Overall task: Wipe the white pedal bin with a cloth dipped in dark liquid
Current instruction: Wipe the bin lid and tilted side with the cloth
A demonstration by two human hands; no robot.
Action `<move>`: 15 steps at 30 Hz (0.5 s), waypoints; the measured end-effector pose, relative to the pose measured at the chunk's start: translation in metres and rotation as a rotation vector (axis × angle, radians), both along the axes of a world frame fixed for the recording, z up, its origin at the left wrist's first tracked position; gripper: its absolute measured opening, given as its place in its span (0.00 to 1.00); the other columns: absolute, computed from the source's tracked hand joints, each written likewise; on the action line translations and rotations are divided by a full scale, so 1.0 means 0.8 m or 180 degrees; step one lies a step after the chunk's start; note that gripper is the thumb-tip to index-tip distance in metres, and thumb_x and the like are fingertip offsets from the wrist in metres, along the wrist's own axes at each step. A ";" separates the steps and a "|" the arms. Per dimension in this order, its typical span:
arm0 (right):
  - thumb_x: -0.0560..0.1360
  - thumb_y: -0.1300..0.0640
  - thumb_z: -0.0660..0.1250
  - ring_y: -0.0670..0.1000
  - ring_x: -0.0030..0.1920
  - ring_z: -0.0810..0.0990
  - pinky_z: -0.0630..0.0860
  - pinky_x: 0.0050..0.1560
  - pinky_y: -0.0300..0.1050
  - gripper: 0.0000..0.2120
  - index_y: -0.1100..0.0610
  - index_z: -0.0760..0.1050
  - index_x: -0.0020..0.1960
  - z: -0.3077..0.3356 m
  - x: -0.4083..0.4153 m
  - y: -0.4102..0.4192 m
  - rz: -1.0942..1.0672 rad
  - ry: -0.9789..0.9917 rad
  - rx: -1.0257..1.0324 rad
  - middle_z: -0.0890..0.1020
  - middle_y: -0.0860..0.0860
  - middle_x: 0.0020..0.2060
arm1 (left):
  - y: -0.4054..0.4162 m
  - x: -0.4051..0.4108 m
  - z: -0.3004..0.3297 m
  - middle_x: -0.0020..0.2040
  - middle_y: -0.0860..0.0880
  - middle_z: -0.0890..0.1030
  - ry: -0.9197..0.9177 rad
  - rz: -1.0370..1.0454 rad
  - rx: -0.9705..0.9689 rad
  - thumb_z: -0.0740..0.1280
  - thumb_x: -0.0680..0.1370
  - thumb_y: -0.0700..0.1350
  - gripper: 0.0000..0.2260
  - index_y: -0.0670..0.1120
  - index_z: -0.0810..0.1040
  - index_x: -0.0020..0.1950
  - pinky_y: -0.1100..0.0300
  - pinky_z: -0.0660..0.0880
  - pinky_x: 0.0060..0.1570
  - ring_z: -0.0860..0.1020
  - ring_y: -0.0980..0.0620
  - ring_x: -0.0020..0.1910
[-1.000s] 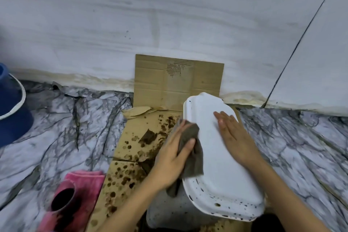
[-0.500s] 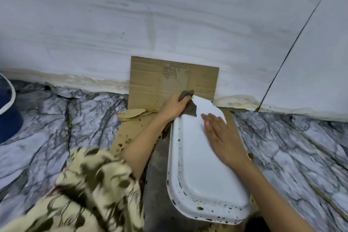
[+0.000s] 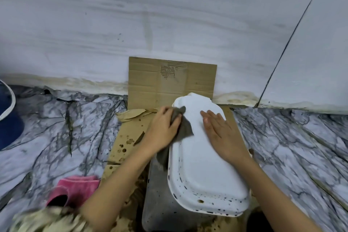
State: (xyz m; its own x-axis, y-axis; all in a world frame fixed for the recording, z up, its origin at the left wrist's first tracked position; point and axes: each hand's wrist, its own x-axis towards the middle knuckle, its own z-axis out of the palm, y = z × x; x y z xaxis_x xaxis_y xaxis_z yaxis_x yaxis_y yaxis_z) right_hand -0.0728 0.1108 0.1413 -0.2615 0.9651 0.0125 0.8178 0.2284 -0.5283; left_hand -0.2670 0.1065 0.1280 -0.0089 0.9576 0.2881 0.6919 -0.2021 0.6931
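Clutching the grey cloth (image 3: 183, 128), left hand (image 3: 162, 130) grip meets the bin lid (image 3: 207, 171); right hand (image 3: 219, 132) flat, released

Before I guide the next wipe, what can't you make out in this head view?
- Pedal bin: its pedal and base, cut off by the bottom edge; far side hidden under the lid.
- Cloth: how wet, partly covered by the left hand.
- Lid under the flat right hand: hidden.
- Pink cup: its contents, hidden by a blurred sleeve.
- Blue bucket: cut by the left edge.
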 end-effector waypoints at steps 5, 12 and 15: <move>0.82 0.43 0.44 0.45 0.77 0.48 0.46 0.76 0.49 0.22 0.42 0.55 0.75 0.006 -0.010 0.003 -0.0004 -0.0078 -0.0012 0.56 0.42 0.76 | 0.117 -0.005 0.014 0.57 0.39 0.75 -0.0176 -0.0058 -0.0699 0.57 0.81 0.48 0.15 0.41 0.78 0.58 0.53 0.68 0.61 0.74 0.43 0.59; 0.81 0.42 0.44 0.44 0.76 0.49 0.46 0.76 0.48 0.23 0.41 0.55 0.75 0.000 -0.003 0.001 -0.0022 -0.0154 0.0059 0.56 0.41 0.76 | 0.058 0.012 0.006 0.66 0.47 0.74 -0.1175 -0.0221 -0.0485 0.57 0.82 0.47 0.14 0.45 0.73 0.66 0.54 0.66 0.68 0.71 0.51 0.66; 0.81 0.42 0.45 0.43 0.76 0.49 0.46 0.76 0.49 0.23 0.41 0.55 0.75 -0.003 0.006 0.007 -0.0049 -0.0100 0.0005 0.56 0.41 0.76 | -0.034 0.011 -0.002 0.72 0.61 0.64 -0.0884 -0.0462 -0.0037 0.58 0.82 0.46 0.19 0.53 0.65 0.72 0.70 0.57 0.68 0.61 0.66 0.70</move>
State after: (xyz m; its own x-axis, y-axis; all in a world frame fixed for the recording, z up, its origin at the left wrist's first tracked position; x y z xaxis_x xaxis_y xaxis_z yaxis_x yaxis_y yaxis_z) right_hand -0.0679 0.1163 0.1391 -0.2469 0.9690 0.0061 0.8374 0.2165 -0.5019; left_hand -0.2580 0.0795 0.1266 0.0513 0.9578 0.2828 0.4404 -0.2759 0.8543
